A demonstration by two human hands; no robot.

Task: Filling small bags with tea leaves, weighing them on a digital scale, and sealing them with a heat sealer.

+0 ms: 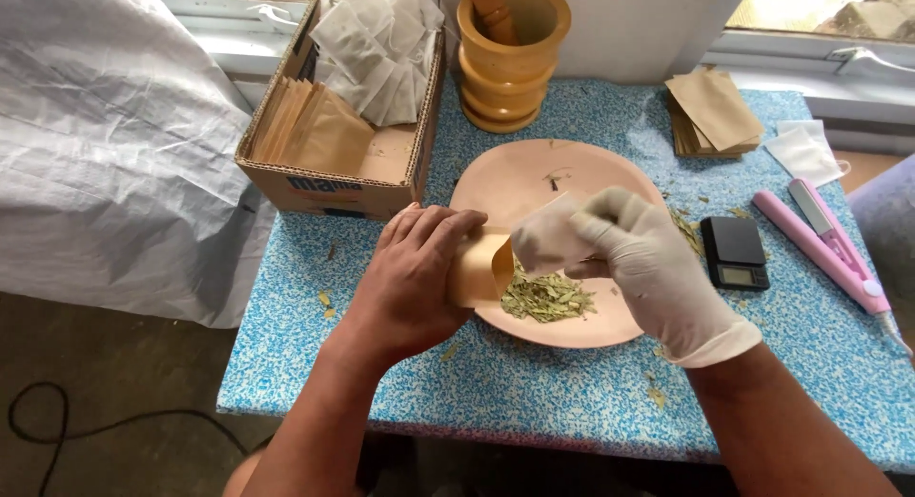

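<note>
The small tan paper pouch (479, 268) sits in the bare left hand (412, 283), its grip clasping it; the white-gloved right hand (634, 259) pinches a white sachet (545, 238) at its mouth.

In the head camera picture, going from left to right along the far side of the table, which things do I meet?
Cardboard box → wooden mortar → stack of brown paper pouches → white mask.

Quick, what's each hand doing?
Left hand: closed, holding a paper pouch.
Right hand, gloved: fingers pinched at the pouch mouth; contents cannot be told.
</note>
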